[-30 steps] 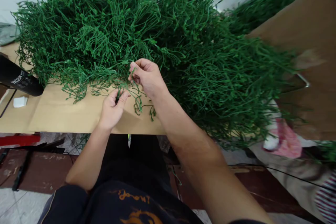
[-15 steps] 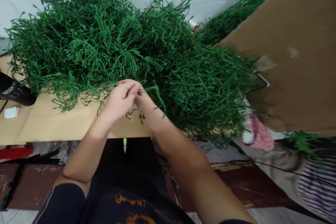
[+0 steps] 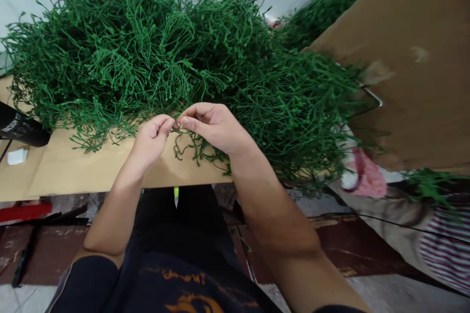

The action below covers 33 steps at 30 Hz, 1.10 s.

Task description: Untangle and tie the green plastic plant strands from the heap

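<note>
Over the near edge of a large heap of thin green plastic-looking stems [image 3: 147, 54], my two hands meet at the fingertips. My left hand [image 3: 152, 139] is closed, thumb pressed against the curled fingers. My right hand [image 3: 218, 127] is bent inward with thumb and forefinger pinched together, touching or nearly touching the left fingertips. Whatever lies between the fingers is too small to make out. A few loose green stems [image 3: 198, 149] lie on the cardboard [image 3: 91, 166] just below the right hand.
A black bottle [image 3: 22, 124] lies tilted at the left, by a small white piece [image 3: 16, 156]. A large cardboard sheet [image 3: 414, 68] leans at the right. Beside it, a person's pink-and-white sleeve or glove [image 3: 363, 173] shows. A yellow-green tipped blade [image 3: 176, 195] pokes out below the table edge.
My hands were overlapped with a green stem sticking out to the right. Now the right hand has drawn rightward, the hands meet only at the fingertips, and that stem no longer sticks out.
</note>
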Each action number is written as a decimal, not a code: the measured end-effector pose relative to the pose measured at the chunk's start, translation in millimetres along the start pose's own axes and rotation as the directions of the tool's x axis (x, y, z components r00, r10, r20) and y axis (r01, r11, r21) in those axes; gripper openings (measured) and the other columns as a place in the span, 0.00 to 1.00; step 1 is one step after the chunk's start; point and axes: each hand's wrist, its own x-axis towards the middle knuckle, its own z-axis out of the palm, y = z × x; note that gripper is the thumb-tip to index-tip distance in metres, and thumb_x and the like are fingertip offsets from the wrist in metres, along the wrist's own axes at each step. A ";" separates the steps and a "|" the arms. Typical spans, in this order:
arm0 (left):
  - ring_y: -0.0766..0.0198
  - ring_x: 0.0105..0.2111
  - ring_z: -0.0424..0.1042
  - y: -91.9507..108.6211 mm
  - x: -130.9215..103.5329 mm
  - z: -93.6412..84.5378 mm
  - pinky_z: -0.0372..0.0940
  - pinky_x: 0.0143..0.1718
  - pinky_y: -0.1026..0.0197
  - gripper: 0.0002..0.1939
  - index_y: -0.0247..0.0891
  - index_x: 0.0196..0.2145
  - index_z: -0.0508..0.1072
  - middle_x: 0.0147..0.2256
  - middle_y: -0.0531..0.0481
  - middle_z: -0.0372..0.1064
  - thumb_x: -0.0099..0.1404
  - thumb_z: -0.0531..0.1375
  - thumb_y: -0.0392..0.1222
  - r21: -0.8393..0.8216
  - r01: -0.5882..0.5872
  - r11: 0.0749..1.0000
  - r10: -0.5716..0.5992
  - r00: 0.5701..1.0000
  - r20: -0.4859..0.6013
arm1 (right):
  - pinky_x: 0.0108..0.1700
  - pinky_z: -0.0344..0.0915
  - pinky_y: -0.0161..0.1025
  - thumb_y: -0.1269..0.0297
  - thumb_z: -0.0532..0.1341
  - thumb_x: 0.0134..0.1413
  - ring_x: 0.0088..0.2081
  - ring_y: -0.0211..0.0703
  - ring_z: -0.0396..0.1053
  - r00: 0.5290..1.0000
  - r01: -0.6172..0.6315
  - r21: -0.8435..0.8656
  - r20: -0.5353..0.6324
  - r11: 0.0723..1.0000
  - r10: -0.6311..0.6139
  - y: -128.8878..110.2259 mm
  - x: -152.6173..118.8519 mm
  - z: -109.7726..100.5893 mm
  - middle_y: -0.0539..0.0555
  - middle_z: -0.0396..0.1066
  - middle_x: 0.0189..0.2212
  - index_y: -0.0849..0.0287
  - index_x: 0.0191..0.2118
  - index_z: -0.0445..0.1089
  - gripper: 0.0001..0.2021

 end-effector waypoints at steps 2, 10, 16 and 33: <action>0.72 0.19 0.50 -0.8 0.9 0.5 0.48 0.23 0.67 0.10 0.36 0.23 0.69 0.17 0.57 0.52 0.60 0.55 0.39 -0.003 0.010 1.000 -0.010 0.999 -0.034 | 0.25 0.55 0.31 0.44 0.64 0.39 0.23 0.30 0.58 1.000 0.003 -0.008 0.010 1.000 -0.003 0.5 -2.4 -2.0 0.49 0.65 0.21 0.62 0.26 0.69 0.22; 0.71 0.21 0.52 -3.7 0.8 2.1 0.50 0.25 0.68 0.12 0.36 0.24 0.69 0.18 0.56 0.53 0.62 0.53 0.43 0.076 -0.035 0.997 0.026 0.992 0.120 | 0.26 0.57 0.32 0.44 0.64 0.39 0.23 0.31 0.59 0.996 0.052 -0.032 -0.068 0.998 -0.054 1.6 -2.2 -9.0 0.49 0.64 0.19 0.60 0.23 0.67 0.21; 0.69 0.23 0.57 -2.1 -9.7 10.4 0.52 0.29 0.67 0.13 0.37 0.24 0.66 0.20 0.54 0.58 0.63 0.50 0.43 0.220 -0.176 0.959 0.135 0.972 0.191 | 0.24 0.55 0.32 0.45 0.62 0.42 0.21 0.30 0.57 0.953 0.067 0.011 -0.295 0.998 -0.061 11.1 4.4 -6.0 0.48 0.61 0.18 0.60 0.22 0.64 0.20; 0.70 0.20 0.56 0.5 -15.8 0.6 0.51 0.26 0.66 0.14 0.38 0.24 0.66 0.18 0.55 0.56 0.64 0.49 0.43 0.242 -0.135 0.961 0.159 0.984 -0.083 | 0.21 0.44 0.31 0.61 0.58 0.54 0.17 0.26 0.43 0.919 0.047 0.031 -0.392 0.998 -0.031 3.9 46.3 18.0 0.42 0.46 0.13 0.60 0.19 0.56 0.16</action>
